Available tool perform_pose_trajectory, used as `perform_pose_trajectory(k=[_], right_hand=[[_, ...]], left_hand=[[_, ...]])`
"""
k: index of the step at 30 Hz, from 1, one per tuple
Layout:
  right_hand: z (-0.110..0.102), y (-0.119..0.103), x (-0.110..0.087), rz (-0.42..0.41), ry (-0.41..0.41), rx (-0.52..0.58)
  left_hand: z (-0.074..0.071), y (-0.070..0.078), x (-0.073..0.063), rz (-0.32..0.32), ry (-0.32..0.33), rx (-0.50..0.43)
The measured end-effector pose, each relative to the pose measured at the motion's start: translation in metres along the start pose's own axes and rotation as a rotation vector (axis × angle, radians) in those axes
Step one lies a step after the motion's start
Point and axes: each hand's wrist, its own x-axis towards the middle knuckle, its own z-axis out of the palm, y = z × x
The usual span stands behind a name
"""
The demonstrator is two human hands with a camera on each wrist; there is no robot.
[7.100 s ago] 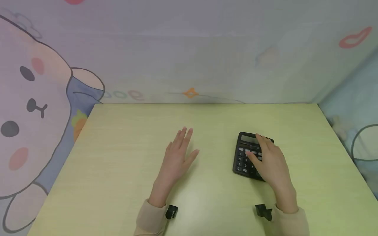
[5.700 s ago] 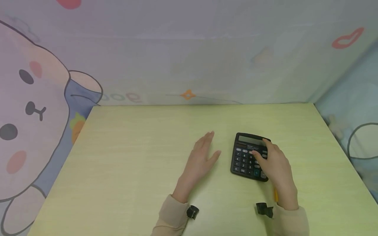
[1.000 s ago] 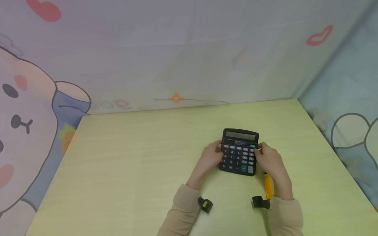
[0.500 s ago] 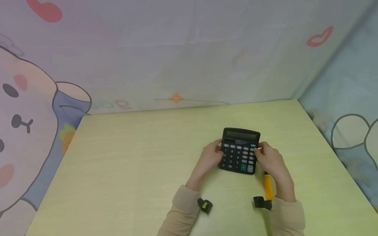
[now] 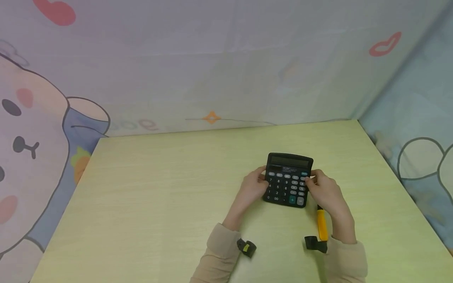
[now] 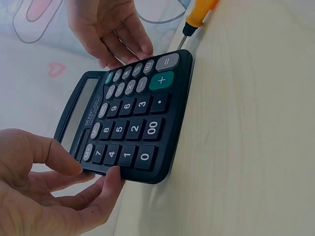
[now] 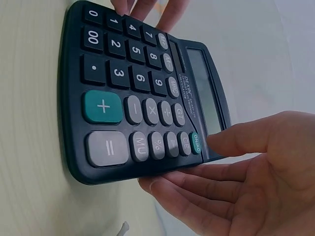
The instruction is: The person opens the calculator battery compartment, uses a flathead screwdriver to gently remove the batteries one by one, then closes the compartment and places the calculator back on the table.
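Both hands hold a black calculator [image 5: 288, 181] by its opposite side edges, its display end tilted up off the table. Whether its lower edge touches the tabletop I cannot tell. My left hand [image 5: 253, 186] grips the left edge, the thumb at the number-key side and other fingers behind. On the right edge, my right hand [image 5: 323, 192] pinches near the green ON/AC key, its thumb on the front, as the right wrist view shows. A screwdriver [image 5: 321, 225] with a yellow handle and black collar lies beside my right forearm; its shaft shows partly in the left wrist view.
The pale wooden table [image 5: 141, 204] ends at a printed cloth backdrop [image 5: 226, 70] behind and on both sides. Black camera mounts [image 5: 246, 247] stick out from both sleeve cuffs.
Earlier the calculator lay flat under my right hand, my left hand apart. Now both hands hold it, tilted and further left; the screwdriver has come into view. Over the last second it tilts slightly more.
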Motion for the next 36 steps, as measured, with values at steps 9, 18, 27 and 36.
perform_pose_trajectory(k=[9,18,27,36], right_hand=[[-0.0037,-0.0019,-0.0043,-0.021,0.025,0.014],[-0.0042,-0.0027,-0.0059,-0.023,0.033,0.006],[-0.0064,-0.0047,-0.0073,-0.019,0.046,0.033],[-0.0082,-0.0066,-0.0088,-0.016,0.034,0.064]], left_hand=[[-0.0001,0.0025,-0.0013,0.007,0.010,-0.009],[0.0012,0.0008,0.0005,0.020,0.008,-0.025],[0.0028,0.0016,0.0010,0.022,0.021,-0.048],[0.0057,0.0056,-0.0025,0.044,0.036,-0.076]])
